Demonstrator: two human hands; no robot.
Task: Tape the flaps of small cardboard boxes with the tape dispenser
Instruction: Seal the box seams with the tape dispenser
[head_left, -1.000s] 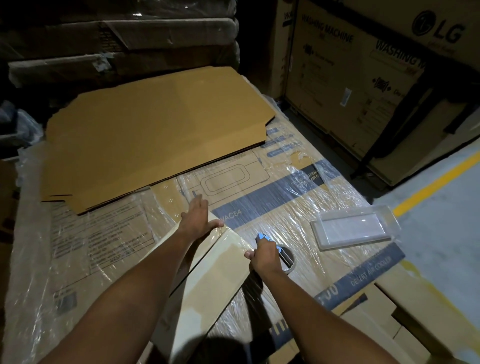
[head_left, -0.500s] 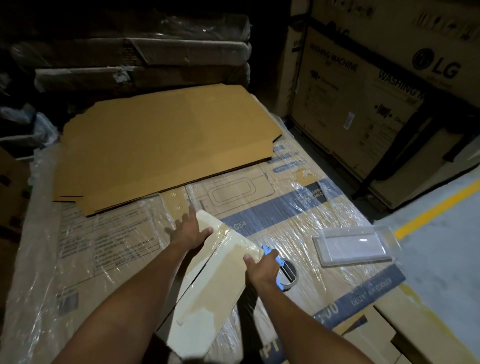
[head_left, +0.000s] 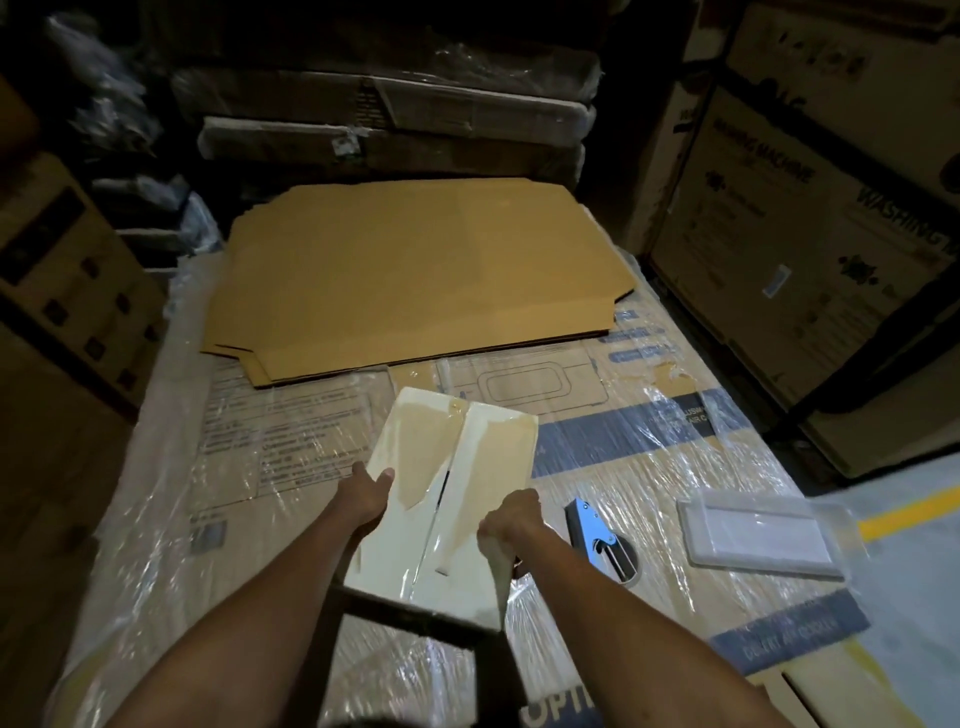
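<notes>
Pale cardboard makes up the small box (head_left: 447, 493), which sits near the middle of a big carton wrapped in shiny plastic (head_left: 649, 467). Its two top flaps meet in a line down the middle, with strips of brown tape across them.

The left hand (head_left: 369, 493) holds the box's left edge, with the thumb on top and the fingers curled down over the side. The right hand (head_left: 511, 519) grips the right edge, fingers bent round it.

The tape dispenser (head_left: 597, 540), blue and shiny, lies flat on the plastic just beside the right hand, and no hand holds it. A clear plastic tray (head_left: 758, 530) lies further right, close to the carton's right edge. Past that edge is grey floor with a yellow line (head_left: 909, 512).

A stack of flat brown cardboard sheets (head_left: 415, 275) covers the far part of the carton. Between the sheets and the box there is a strip of open room. There is also open room to the left of the box. Tall washing machine cartons (head_left: 810, 234) stand close on the right.

Half a second ago the right hand still had the tape dispenser, pressed at the box's right side. Now it has let go and taken the box instead. The box was turned slantwise then, and now it points straight away from the person. The left hand has slid from the far corner to the near left edge.
</notes>
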